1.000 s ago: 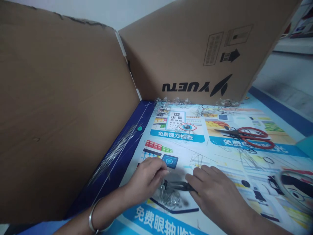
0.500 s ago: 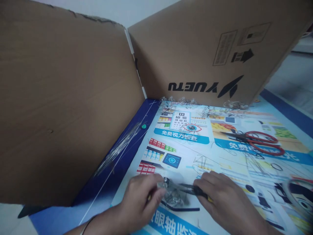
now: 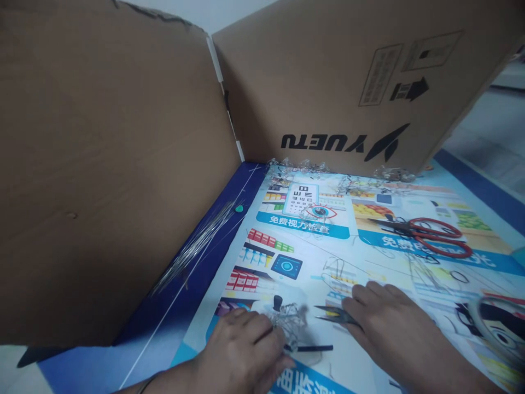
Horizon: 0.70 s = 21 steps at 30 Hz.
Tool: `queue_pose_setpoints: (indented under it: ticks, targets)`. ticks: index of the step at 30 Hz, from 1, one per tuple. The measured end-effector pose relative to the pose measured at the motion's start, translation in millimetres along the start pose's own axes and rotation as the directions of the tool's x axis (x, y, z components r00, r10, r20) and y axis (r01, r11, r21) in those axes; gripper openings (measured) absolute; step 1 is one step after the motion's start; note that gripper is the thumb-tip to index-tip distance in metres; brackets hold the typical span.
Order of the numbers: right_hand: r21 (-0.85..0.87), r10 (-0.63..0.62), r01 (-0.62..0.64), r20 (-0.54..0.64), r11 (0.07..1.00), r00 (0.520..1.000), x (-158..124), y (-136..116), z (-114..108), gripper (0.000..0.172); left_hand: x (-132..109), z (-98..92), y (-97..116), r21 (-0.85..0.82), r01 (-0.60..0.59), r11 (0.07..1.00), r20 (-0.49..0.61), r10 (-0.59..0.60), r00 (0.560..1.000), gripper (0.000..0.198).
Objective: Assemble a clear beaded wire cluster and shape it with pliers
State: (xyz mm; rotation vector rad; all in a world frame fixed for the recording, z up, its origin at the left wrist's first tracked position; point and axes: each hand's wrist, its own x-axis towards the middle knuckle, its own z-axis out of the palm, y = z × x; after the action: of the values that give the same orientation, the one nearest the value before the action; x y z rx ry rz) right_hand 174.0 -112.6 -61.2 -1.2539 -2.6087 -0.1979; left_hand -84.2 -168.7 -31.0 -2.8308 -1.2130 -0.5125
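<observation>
My left hand [image 3: 250,347] is closed on a tangled clear wire piece [image 3: 291,323], apparently with clear beads, low in the middle of the view. A dark rounded tip [image 3: 278,302] stands up behind this tangle, and a dark flat strip [image 3: 314,348] lies at its lower right. My right hand [image 3: 388,323] grips small pointed pliers or snips [image 3: 334,314]. Their two slender jaws are parted and point left towards the tangle, without touching it. The fingers of my right hand cover the handles.
Red-handled scissors [image 3: 438,235] lie at the right, with a roll of tape [image 3: 484,323] nearer. Loose wires [image 3: 197,246] lie along the left cardboard panel [image 3: 102,164]. Clear wire pieces [image 3: 303,166] line the foot of the back cardboard panel [image 3: 328,82]. A small green lump [image 3: 239,208] sits nearby.
My right hand has moved slightly right, drawing the tool away from the clear tangle; its jaws now show apart. My left hand has turned, its knuckles more on top and the dark tip upright.
</observation>
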Motion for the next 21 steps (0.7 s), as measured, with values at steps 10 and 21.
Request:
queue_pose_setpoints:
  ticks: [10,21]
  targets:
    - [-0.008,-0.049,0.049,-0.017,0.999,0.999,-5,-11,-3,0.017,-3,-0.7,-2,0.050,0.040,0.998,0.002,-0.040,0.999,0.006]
    - [-0.067,-0.048,0.050,0.032,0.997,0.998,-10,-16,-12,0.024,-8,1.5,8,0.125,-0.066,0.990,-0.130,0.082,0.988,0.016]
